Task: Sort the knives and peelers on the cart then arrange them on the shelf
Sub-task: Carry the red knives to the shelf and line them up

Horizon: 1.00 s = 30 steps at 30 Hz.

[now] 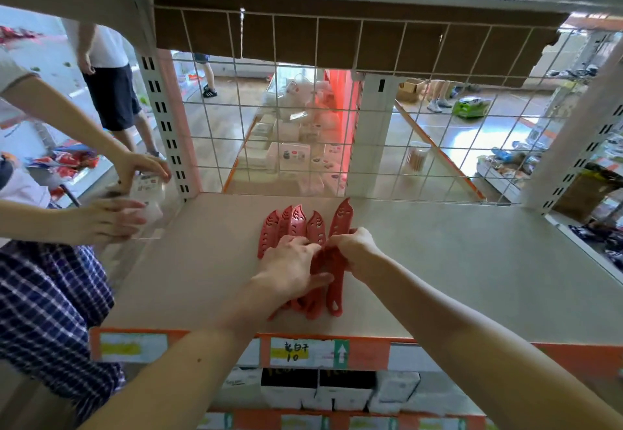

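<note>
Several red knives in perforated red sheaths (298, 227) lie side by side on the grey shelf (455, 268), tips pointing toward the wire-grid back. My left hand (290, 266) rests flat across the middle of the bunch. My right hand (354, 249) pinches the rightmost red knife (340, 224) at its middle; that one sits a little further back than the others. Their handles (328, 305) stick out toward the shelf's front edge below my hands.
Another person's two hands (111, 217) hold a clear container at the shelf's left end, beside a plaid garment (47, 301). A white wire grid (337, 126) closes the back. The upper shelf hangs low overhead. Orange price strip (303, 350) and white boxes lie below.
</note>
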Motion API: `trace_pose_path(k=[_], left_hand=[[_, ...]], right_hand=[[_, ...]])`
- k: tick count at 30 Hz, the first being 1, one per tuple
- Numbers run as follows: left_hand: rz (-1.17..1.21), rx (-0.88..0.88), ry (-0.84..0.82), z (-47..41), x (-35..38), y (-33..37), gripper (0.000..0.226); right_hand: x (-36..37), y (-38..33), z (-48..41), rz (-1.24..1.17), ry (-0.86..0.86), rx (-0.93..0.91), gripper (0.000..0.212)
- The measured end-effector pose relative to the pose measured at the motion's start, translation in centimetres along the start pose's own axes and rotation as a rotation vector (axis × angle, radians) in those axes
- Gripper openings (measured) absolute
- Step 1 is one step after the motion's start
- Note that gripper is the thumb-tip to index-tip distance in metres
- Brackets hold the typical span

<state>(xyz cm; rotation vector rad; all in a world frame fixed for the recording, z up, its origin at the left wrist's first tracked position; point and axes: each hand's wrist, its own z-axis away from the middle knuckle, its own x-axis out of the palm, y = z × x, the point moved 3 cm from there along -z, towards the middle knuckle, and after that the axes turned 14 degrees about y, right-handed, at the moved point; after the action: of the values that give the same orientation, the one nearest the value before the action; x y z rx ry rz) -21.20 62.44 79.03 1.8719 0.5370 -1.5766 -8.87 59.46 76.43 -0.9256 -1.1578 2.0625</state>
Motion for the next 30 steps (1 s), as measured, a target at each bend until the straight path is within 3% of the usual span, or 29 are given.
trace_pose_path(k=[3, 8, 13, 23, 30], left_hand=[[0.022, -0.007, -0.053, 0.1, 0.9, -0.1, 0.072], [0.018, -0.035, -0.081, -0.1, 1.7, -0.3, 0.071], [-0.054, -0.077, 0.006, -0.6, 1.5, -0.9, 0.069], [-0.185, -0.104, 0.169, -0.6, -0.1, -0.9, 0.038], [0.017, -0.208, 0.177, -0.2, -1.3, -0.8, 0.027]], right_hand=[[-0.5, -0.1, -0.1, 0.029, -0.017, -0.007, 0.006], [-1.4, -0.6, 0.0, 0.032, -0.010, -0.043, 0.018], [-2.1, -0.7, 0.3, 0.021, -0.016, -0.051, 0.018], [-1.8, -0.7, 0.9, 0.013, -0.050, -0.046, 0.018], [-1.4, -0.7, 1.0, 0.034, -0.060, -0.033, 0.014]])
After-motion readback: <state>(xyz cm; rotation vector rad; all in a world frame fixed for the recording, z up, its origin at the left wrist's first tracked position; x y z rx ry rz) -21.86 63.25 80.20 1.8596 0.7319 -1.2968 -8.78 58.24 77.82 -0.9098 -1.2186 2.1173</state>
